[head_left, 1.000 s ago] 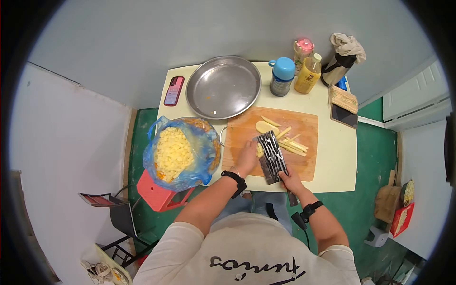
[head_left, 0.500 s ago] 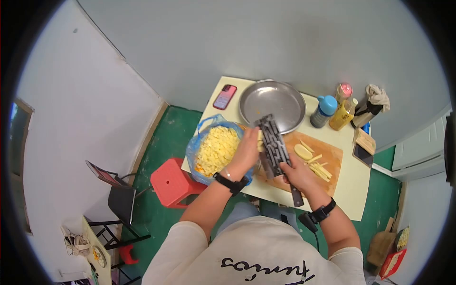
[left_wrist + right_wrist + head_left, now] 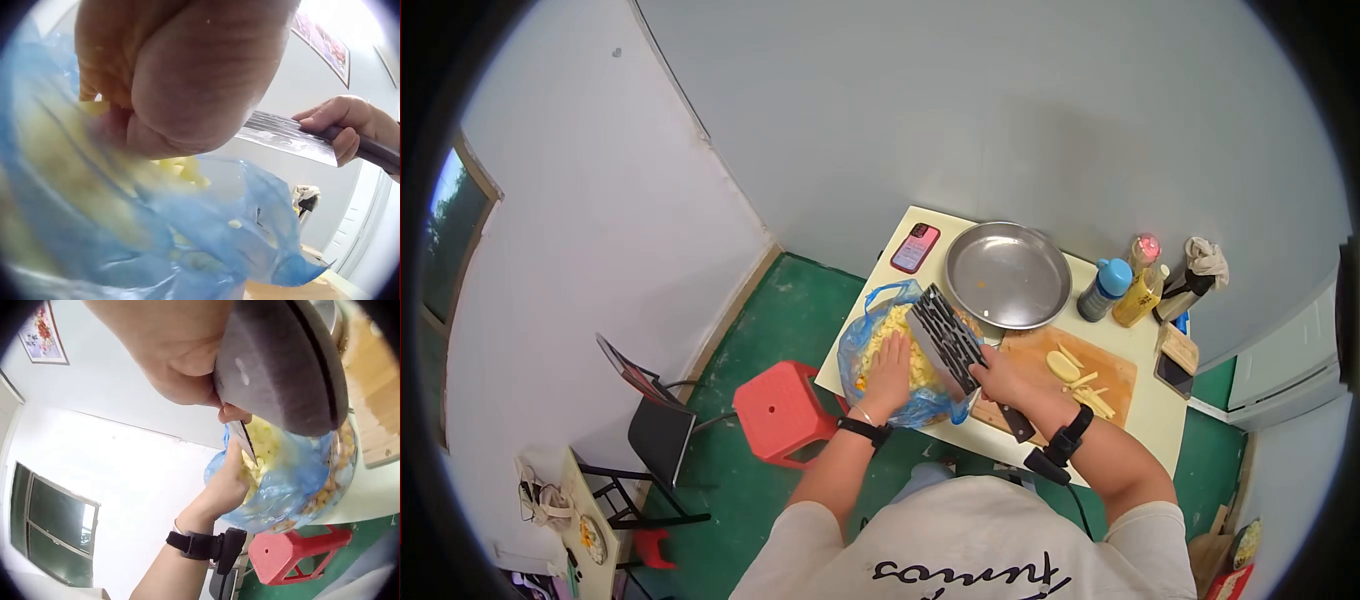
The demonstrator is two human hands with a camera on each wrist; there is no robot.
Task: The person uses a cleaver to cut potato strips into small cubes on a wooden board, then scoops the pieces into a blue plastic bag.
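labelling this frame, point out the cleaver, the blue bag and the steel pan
cleaver (image 3: 945, 338), head view, middle of the patterned blade
blue bag (image 3: 858, 352), head view, left wall of the bag
steel pan (image 3: 1008, 274), head view, bare centre of the pan

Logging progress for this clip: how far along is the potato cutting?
Done: the blue-bagged bowl is heaped with yellow diced potato. In hand: the right hand holds the patterned cleaver over it while the left hand rests on the dice. Left: slices and sticks on the wooden cutting board.
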